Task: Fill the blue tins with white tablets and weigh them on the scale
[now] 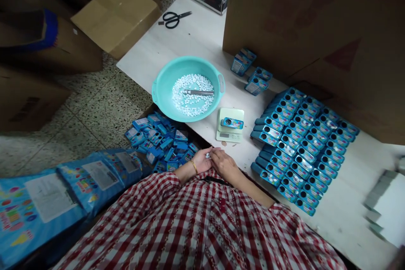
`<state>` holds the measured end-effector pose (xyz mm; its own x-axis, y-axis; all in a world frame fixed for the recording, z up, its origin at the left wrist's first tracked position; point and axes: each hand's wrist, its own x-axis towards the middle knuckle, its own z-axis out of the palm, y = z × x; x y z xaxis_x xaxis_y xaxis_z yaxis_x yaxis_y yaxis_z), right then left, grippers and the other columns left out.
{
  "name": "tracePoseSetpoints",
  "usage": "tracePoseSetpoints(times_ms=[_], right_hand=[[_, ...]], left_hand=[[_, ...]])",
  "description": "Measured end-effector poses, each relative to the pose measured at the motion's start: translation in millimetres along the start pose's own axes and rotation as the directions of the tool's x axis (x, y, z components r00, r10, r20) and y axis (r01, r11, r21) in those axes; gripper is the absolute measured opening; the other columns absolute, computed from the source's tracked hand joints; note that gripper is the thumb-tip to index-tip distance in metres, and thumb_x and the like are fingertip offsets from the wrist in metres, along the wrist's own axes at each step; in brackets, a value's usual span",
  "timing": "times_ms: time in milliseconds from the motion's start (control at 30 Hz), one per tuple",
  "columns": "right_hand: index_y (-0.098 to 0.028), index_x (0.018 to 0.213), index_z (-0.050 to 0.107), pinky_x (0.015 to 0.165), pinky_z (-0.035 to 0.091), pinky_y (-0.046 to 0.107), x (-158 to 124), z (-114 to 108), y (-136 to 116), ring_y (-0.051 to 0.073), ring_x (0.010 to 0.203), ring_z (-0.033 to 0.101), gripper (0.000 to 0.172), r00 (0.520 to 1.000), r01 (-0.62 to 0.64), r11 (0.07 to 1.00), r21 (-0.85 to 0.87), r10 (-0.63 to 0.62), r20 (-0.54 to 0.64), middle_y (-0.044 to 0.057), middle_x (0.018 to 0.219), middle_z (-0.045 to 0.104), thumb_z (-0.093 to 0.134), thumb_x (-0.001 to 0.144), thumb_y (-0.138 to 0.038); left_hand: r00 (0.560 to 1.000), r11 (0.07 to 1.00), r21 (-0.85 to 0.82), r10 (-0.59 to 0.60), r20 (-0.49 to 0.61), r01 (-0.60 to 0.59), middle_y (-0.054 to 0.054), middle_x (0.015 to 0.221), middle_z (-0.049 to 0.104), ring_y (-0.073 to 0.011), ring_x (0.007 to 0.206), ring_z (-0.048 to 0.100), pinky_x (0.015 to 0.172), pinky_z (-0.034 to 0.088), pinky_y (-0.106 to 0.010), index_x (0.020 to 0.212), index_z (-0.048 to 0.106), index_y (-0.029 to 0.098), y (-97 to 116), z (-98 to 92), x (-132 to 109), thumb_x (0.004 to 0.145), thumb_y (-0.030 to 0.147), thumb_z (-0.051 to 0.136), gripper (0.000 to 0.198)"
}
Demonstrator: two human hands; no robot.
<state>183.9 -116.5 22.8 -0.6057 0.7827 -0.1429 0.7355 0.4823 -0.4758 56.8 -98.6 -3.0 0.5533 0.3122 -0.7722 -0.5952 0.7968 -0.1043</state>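
My left hand [201,160] and my right hand [223,162] meet at the near edge of the white table [196,42], close to my red checked shirt. Small white pieces show in the cupped left palm, and the right fingers rest on them. Just beyond the hands, a small scale [230,130] carries one blue box [232,123]. A teal bowl [188,87] with several white pieces and a metal scoop [198,92] stands further back.
Rows of several open blue boxes [300,147] lie right of the scale, with a few more [249,69] behind. A heap of blue boxes [161,139] fills a carton at left. Scissors [173,18], cardboard cartons and blue bags [63,194] surround the table.
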Motion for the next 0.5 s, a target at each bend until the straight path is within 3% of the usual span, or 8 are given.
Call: tracePoseSetpoints(times_ms=[233, 500], right_hand=[[-0.014, 0.101, 0.054, 0.077, 0.049, 0.033, 1.7, 1.4, 4.3, 0.019, 0.091, 0.052, 0.021, 0.996, -0.084, 0.993, 0.083, 0.087, -0.034, 0.010, 0.096, 0.057, 0.042, 0.083, -0.018], [-0.016, 0.101, 0.054, 0.080, 0.048, 0.034, 6.3, -7.7, 19.4, 0.018, 0.094, 0.053, 0.023, 0.990, 0.000, 0.979, 0.203, 0.029, -0.137, 0.009, 0.097, 0.058, 0.040, 0.083, -0.013]], left_hand=[[0.999, 1.000, -0.017, 0.005, 0.035, -0.005, -0.010, 0.084, 0.065, -0.0182, 0.085, 0.061, 0.085, 0.041, -0.030, 0.090, 0.062, 0.010, -1.9, 4.3, -1.4, 0.082, 0.023, 0.047, 0.021], [0.996, 0.997, 0.009, 0.079, 0.039, -0.080, -0.011, 0.089, 0.064, -0.0154, 0.086, 0.059, 0.084, 0.042, -0.027, 0.092, 0.063, 0.009, 4.1, 32.3, 0.3, 0.085, 0.020, 0.039, 0.027]])
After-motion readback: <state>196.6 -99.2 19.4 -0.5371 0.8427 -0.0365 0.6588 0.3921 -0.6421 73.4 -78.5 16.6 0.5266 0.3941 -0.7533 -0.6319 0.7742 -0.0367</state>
